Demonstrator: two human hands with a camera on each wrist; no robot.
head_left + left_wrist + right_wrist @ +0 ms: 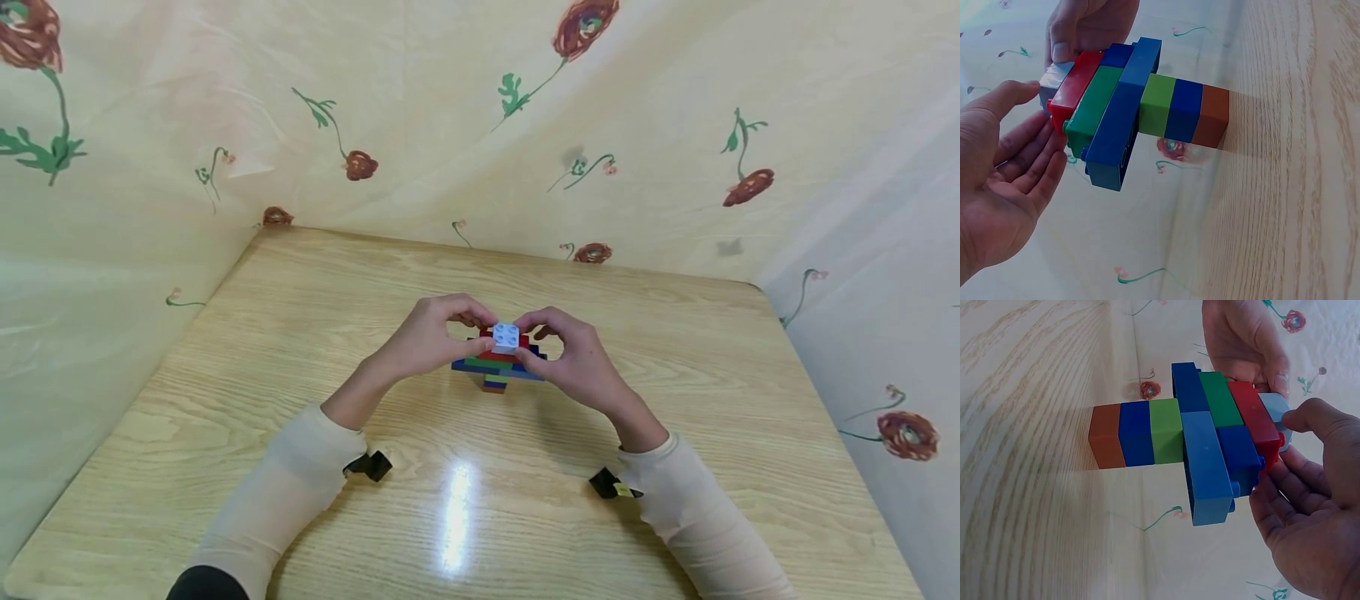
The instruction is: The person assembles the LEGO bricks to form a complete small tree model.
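Note:
A toy brick tower stands upright on the wooden table. Its narrow column has an orange-brown brick (1211, 115) at the bottom, then a dark blue brick (1182, 110) and a lime green brick (1166, 430). Wider layers sit above: long blue bricks (1208, 465), a green brick (1094, 112) beside a dark blue one (1239, 459), and a red brick (1077, 87). On top is a light blue brick (506, 337) with studs facing up. My left hand (429, 340) pinches its left side, and my right hand (573, 357) pinches its right side. Some fingertips are hidden behind the bricks.
The light wood table (360, 283) extends around the tower, with a bright reflection near its front. Flowered cloth (420, 100) hangs behind and along both sides. Small black devices (369, 465) are strapped at both sleeve cuffs.

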